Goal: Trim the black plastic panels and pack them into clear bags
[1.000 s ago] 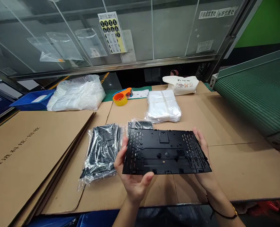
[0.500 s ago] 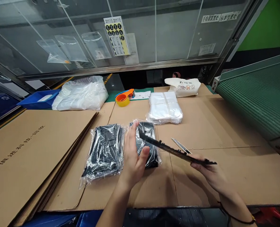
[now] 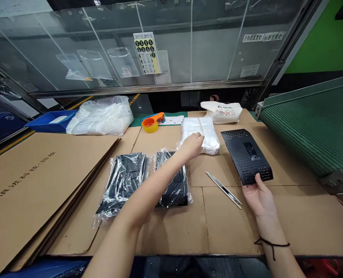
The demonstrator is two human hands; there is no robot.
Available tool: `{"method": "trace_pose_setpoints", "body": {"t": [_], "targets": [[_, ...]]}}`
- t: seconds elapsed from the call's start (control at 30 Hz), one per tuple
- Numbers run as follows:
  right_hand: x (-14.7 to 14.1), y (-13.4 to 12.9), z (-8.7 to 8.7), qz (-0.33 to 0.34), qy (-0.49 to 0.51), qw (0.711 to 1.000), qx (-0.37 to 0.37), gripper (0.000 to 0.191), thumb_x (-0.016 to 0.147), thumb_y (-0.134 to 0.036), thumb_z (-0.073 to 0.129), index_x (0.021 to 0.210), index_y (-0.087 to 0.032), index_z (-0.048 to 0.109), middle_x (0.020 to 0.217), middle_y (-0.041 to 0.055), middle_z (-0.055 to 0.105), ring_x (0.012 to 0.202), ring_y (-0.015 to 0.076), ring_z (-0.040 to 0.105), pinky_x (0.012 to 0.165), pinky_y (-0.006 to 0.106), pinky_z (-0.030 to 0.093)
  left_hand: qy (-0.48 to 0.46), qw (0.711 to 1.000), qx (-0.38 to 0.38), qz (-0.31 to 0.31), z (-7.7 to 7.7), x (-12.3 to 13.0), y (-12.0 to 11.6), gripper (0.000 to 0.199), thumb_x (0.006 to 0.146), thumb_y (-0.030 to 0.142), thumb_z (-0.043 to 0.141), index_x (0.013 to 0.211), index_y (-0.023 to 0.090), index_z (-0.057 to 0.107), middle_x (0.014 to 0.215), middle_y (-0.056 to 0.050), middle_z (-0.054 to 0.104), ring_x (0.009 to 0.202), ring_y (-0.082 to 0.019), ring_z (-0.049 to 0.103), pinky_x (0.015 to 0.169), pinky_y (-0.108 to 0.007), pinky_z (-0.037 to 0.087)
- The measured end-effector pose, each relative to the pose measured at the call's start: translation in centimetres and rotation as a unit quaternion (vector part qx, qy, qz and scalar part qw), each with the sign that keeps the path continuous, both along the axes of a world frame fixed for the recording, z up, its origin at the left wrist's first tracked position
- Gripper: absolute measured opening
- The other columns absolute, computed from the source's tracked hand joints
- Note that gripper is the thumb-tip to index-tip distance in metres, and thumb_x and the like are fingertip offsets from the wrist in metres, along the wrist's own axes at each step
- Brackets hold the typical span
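My right hand (image 3: 259,197) grips the lower end of a black slotted panel (image 3: 246,156), raised over the right part of the table with its broad face showing. My left hand (image 3: 192,146) reaches to the banded stack of clear plastic bags (image 3: 210,135); its fingers are pinched together at the stack, and what they hold is too small to make out. Under and beside my left forearm lie two black parts in clear bags, one on the left (image 3: 125,181) and one nearer the middle (image 3: 175,189), the latter partly hidden by the arm.
A utility knife (image 3: 223,190) lies on the cardboard table cover (image 3: 289,220). Behind are an orange tape dispenser (image 3: 150,124), a white pouch (image 3: 223,112) and a plastic-wrapped bundle (image 3: 100,116). Cardboard sheets (image 3: 44,181) lie left; a green conveyor (image 3: 307,127) stands right.
My left hand has moved from the bagged part up to the bag stack, and its fingers have closed. My right hand has moved right and turned the black panel from edge-on to face-on.
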State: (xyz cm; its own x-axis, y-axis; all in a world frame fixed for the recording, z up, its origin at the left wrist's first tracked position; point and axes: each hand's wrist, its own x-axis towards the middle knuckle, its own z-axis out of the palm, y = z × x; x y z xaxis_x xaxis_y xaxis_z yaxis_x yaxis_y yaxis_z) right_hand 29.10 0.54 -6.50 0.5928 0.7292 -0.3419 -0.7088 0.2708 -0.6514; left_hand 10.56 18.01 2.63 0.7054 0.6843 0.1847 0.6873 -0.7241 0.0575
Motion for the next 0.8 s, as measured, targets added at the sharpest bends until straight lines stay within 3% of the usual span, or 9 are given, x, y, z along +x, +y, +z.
{"method": "trace_pose_setpoints", "body": {"t": [0.13,0.33,0.47,0.6,0.8], "targets": [[0.3,0.0,-1.0,0.014,0.006,1.000,0.007,0.020,0.091,-0.025,0.055,0.105,-0.025,0.070,0.107,0.0015,0.073,0.098,0.0121,0.068,0.086,0.026,0.056,0.081,0.995,0.034,-0.041,-2.1,0.0,0.8,0.027,0.081,0.001,0.050,0.106,0.006,0.060,0.111,-0.019,0.061,0.104,-0.028,0.057,0.083,-0.036,0.045],[0.4,-0.2,-1.9,0.038,-0.003,0.999,0.024,0.019,0.086,-0.030,0.064,0.102,-0.024,0.071,0.113,0.0020,0.071,0.105,0.0124,0.066,0.089,0.023,0.054,0.165,0.981,0.054,-0.081,-0.9,-1.2,1.9,0.022,0.083,0.000,0.045,0.084,0.006,0.066,0.087,-0.019,0.065,0.089,-0.029,0.060,0.077,-0.037,0.040],[0.5,-0.3,-2.5,0.052,-0.023,0.998,0.028,0.022,0.083,-0.034,0.069,0.103,-0.025,0.072,0.115,0.0025,0.070,0.107,0.0137,0.065,0.092,0.025,0.053,0.174,0.978,0.073,-0.088,-0.9,-1.4,1.8,0.025,0.086,0.002,0.043,0.092,0.005,0.066,0.095,-0.022,0.065,0.094,-0.030,0.059,0.077,-0.037,0.037],[0.6,-0.5,-2.7,0.052,-0.035,0.998,0.030,0.023,0.082,-0.036,0.070,0.102,-0.026,0.072,0.115,0.0025,0.070,0.107,0.0147,0.065,0.091,0.027,0.054,0.183,0.977,0.069,-0.084,-1.1,-1.5,1.4,0.025,0.085,0.001,0.043,0.085,0.006,0.067,0.089,-0.020,0.067,0.090,-0.028,0.060,0.076,-0.037,0.037],[0.3,-0.6,-2.3,0.050,-0.034,0.997,0.040,0.029,0.080,-0.034,0.072,0.108,-0.027,0.070,0.120,0.0012,0.068,0.107,0.0132,0.065,0.088,0.023,0.055,0.156,0.985,0.056,-0.040,-0.4,-1.3,2.4,0.026,0.086,-0.001,0.041,0.094,0.005,0.065,0.095,-0.019,0.066,0.094,-0.026,0.061,0.079,-0.035,0.040]]}}
